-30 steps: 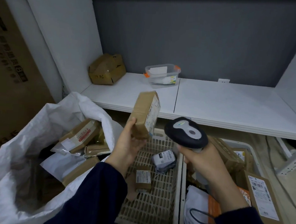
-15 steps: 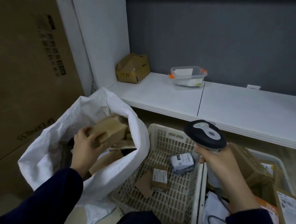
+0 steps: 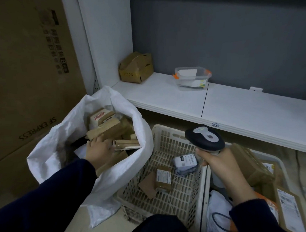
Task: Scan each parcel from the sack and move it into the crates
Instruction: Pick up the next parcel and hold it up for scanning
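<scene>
Inside the mouth of the white sack [image 3: 59,145], the left hand [image 3: 100,149] reaches down among the brown parcels, its fingers [image 3: 97,140] spread flat against the lower edge of a cardboard parcel [image 3: 105,129]; whether they grip it or only rest on it cannot be told. Just beyond those fingers lies a parcel with a red-marked label [image 3: 99,116], and to their right a flat taped parcel [image 3: 127,143] pokes toward the sack's rim.

The right hand [image 3: 221,163] is wrapped tight around the handle of the barcode scanner [image 3: 204,139], which stands upright, its dark head tilted toward the left. Below and left of this hand sits the beige slotted crate [image 3: 165,134], holding a small grey bagged parcel [image 3: 185,161] and a small labelled box [image 3: 163,178] beside a loose piece of cardboard [image 3: 146,185]. To the right of the scanner hand, a second crate [image 3: 279,161] is piled with larger boxes and bags. Farther off, above both hands, a white shelf [image 3: 248,108] carries a crumpled carton [image 3: 135,67] and a clear tub [image 3: 192,77].
</scene>
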